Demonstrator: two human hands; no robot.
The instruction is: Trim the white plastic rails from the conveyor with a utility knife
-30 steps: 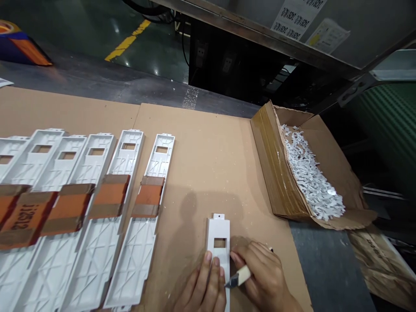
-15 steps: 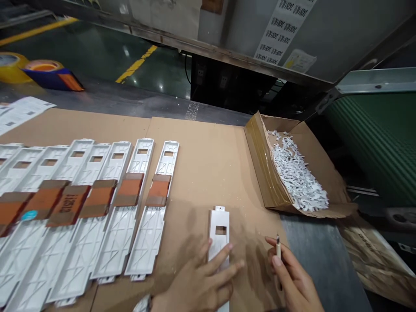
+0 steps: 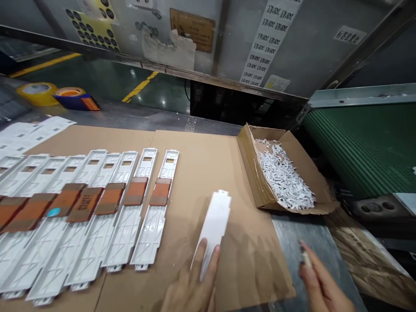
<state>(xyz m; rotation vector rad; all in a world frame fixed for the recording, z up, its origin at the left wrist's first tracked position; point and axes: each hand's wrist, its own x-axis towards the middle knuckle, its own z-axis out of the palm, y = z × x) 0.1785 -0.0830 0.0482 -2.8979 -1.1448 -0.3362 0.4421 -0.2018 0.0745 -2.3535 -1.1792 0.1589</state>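
My left hand (image 3: 193,281) has its fingers over the near part of a long white plastic panel (image 3: 215,216), gripping it. The thumb and the panel's near end are hidden. The panel's smooth face is up, slanting away to the right over the cardboard sheet (image 3: 208,160). To the right, my right hand (image 3: 320,281) is closed around a slim pen-like tool (image 3: 305,255) with a pale handle and dark tip, blurred by motion. On the left lies a row of similar white panels (image 3: 147,238), ribbed side up, with orange-brown taped blocks (image 3: 160,192) across them.
An open cardboard box (image 3: 250,164) of small white plastic scraps (image 3: 287,177) stands at the right. Beyond it runs a green conveyor belt (image 3: 364,134). Tape rolls (image 3: 37,93) and printed sheets (image 3: 35,134) lie back left. A grey metal panel (image 3: 227,39) spans the back.
The white panel has been turned: its windowed end no longer shows, and a plain, notched end points away. My right hand has moved right with the tool. The camera view has shifted.
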